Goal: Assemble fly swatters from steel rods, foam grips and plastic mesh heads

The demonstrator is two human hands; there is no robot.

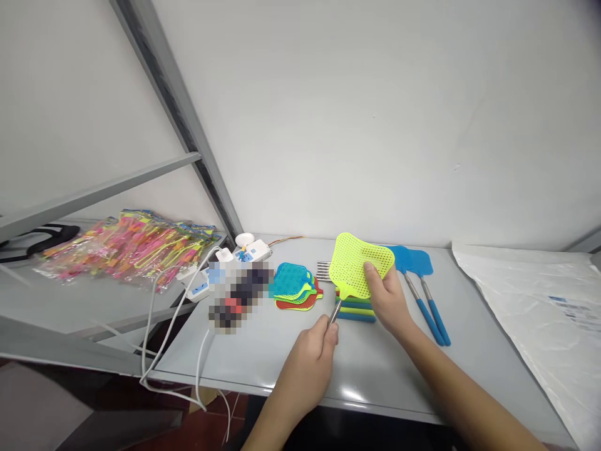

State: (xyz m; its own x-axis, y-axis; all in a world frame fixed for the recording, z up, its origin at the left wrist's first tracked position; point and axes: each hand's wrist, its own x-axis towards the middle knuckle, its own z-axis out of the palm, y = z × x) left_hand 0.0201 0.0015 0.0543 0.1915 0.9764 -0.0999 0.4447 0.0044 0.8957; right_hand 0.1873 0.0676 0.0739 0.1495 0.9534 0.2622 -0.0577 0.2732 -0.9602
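The left hand grips a thin silver metal stick. The right hand pinches the flat yellow-green plastic swatter head at its end, up above the smooth grey table.

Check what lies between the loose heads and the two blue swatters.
In the head view: metal rods and coloured grips, partly behind the yellow swatter and right hand.

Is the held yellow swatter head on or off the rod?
On, apparently: the yellow head meets the metal rod without visible gap; how firmly, unclear.
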